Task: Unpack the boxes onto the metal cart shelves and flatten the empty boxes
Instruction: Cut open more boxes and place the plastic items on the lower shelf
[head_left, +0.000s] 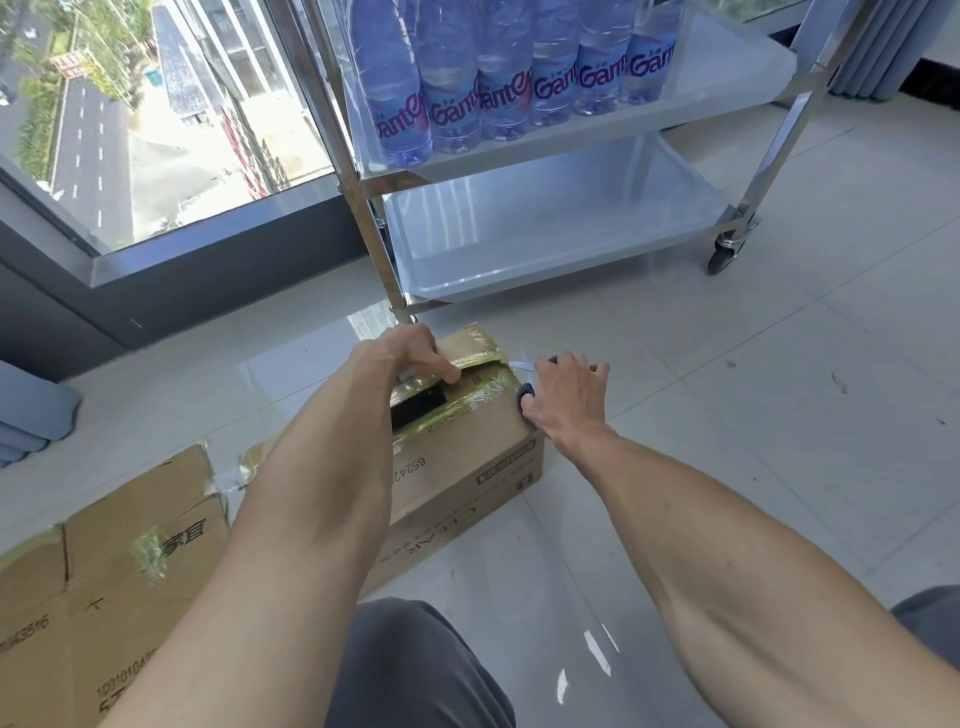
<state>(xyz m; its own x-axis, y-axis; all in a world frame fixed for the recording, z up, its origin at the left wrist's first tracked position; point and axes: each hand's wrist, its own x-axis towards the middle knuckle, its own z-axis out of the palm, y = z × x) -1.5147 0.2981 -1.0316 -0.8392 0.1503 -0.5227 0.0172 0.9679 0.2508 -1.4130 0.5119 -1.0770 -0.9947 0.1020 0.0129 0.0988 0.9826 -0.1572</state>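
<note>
A taped box (457, 462) is being opened on the floor (753, 415) in front of the cart (545, 150).
A top flap (467, 347) is pinched by the left hand (410, 353) beside a dark gap; black-handled scissors (524, 396) are gripped by the right hand (563, 395) at the box's far right corner. Bottles (498, 78) are lined up on the cart's middle shelf, and a flattened box (104, 571) lies at the left.

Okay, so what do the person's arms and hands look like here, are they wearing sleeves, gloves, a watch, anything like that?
Both forearms are bare up to the frame's edge, with no sleeves showing. The left hand and right hand wear no gloves, and no watch, bracelet or ring is visible on them. The only clothing in view is grey trousers over the knees at the bottom of the picture.
</note>
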